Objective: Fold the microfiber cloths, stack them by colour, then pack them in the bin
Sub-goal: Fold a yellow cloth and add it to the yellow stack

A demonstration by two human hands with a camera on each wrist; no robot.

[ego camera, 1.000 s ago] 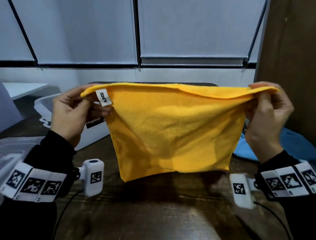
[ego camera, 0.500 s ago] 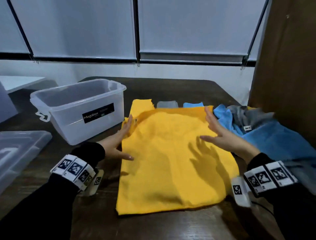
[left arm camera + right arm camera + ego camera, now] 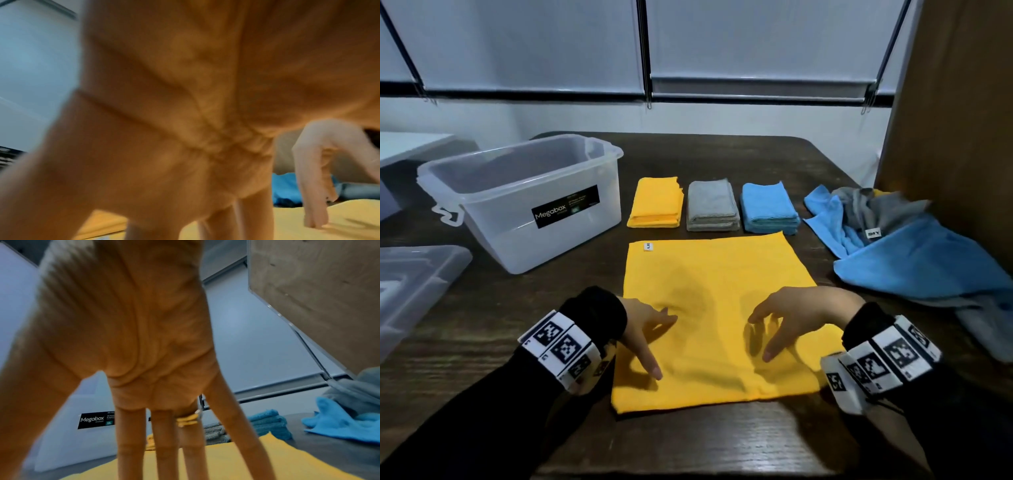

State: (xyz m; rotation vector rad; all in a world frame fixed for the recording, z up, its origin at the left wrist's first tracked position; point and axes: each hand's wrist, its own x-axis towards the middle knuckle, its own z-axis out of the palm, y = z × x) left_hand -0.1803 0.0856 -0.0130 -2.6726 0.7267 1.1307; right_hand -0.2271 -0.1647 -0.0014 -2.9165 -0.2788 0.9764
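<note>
A yellow cloth (image 3: 717,291) lies spread flat on the dark wooden table (image 3: 722,161), with a white tag at its far left corner. My left hand (image 3: 645,334) rests near its left edge with fingers straight, pointing down onto the fabric. My right hand (image 3: 786,320) hovers over the near right part with fingers spread, tips on or just above the cloth (image 3: 226,464). Behind it sit three folded stacks: yellow (image 3: 655,202), grey (image 3: 712,205), blue (image 3: 770,207). The clear Megabox bin (image 3: 524,202) stands at the back left, with nothing visible inside.
A loose heap of blue and grey cloths (image 3: 914,253) lies at the right, against a brown wooden panel (image 3: 962,120). A clear plastic lid (image 3: 410,287) sits at the left edge. Window blinds run along the back wall.
A second ago both hands held the yellow cloth up by its top corners. They laid it on the table, smoothed it, and have drawn back toward its near edge.
</note>
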